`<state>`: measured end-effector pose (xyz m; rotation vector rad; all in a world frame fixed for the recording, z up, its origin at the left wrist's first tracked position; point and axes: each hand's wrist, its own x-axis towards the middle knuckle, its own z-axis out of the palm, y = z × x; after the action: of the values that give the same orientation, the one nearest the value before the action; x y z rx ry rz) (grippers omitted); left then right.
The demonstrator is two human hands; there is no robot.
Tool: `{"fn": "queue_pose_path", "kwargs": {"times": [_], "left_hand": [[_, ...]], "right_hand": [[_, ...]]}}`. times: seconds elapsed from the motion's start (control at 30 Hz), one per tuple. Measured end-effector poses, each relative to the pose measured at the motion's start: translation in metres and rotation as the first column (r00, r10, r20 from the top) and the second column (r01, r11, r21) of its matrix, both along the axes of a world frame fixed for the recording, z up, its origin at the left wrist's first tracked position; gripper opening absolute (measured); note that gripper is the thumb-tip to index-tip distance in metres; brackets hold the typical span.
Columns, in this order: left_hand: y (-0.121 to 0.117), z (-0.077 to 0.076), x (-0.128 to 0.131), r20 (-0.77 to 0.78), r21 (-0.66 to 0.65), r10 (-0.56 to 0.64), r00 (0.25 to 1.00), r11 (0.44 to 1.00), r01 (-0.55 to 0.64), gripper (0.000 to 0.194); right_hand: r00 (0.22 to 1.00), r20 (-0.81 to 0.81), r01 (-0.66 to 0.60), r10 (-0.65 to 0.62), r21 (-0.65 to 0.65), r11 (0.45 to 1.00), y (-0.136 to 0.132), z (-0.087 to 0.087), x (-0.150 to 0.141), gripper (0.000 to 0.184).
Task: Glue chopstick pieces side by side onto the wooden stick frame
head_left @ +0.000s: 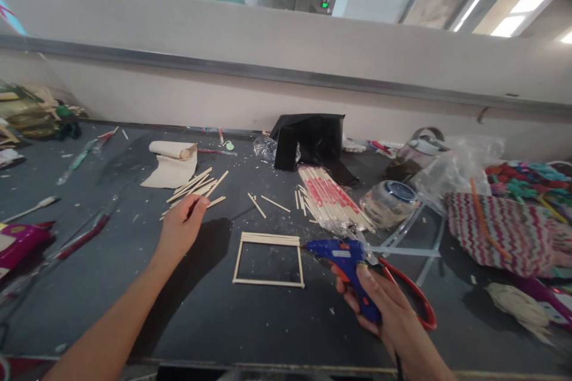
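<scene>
My right hand [375, 297] grips a blue hot glue gun [342, 253], with a clear glue stick out of its back. Its nozzle is at the upper right corner of a rectangular frame of thin wooden sticks [269, 281], which lies flat. Several sticks are side by side along the frame's far edge. My left hand [185, 217] is closed at the near side of a loose pile of wooden sticks [196, 184]; its fingertips are partly hidden, and I cannot tell which stick, if any, they pinch. Red-handled pliers [420, 303] lie behind my right hand.
Cut stick pieces [274, 203] lie beyond the frame. Farther back are packed sticks [330, 193], a clear jar [388, 202], a cloth roll [172, 161] and a black sheet [319, 137]. A knitted piece [496, 232] and twine [518, 306] are right; a magenta tool [22, 247] is left.
</scene>
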<state>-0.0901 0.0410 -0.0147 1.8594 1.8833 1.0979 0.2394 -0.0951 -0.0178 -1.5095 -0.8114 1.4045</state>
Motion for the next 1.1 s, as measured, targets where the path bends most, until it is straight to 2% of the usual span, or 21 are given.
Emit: {"fn": "queue_pose_path", "kwargs": {"times": [0.17,0.53,1.1], "left_hand": [[0.001,-0.003,-0.001,0.004,-0.002,0.003,1.0,1.0,-0.003,0.031],[0.001,-0.003,-0.001,0.027,-0.01,-0.008,1.0,1.0,0.009,0.03],[0.001,-0.004,-0.002,0.027,-0.005,-0.003,1.0,1.0,0.003,0.03]], "right_hand": [[1.0,-0.002,-0.011,0.012,0.023,1.0,0.0,0.001,-0.002,0.047],[0.994,0.06,0.088,-0.091,0.041,0.995,-0.001,0.005,-0.011,0.047],[0.995,0.044,0.092,-0.093,0.025,0.995,-0.001,-0.003,-0.009,0.052]]}}
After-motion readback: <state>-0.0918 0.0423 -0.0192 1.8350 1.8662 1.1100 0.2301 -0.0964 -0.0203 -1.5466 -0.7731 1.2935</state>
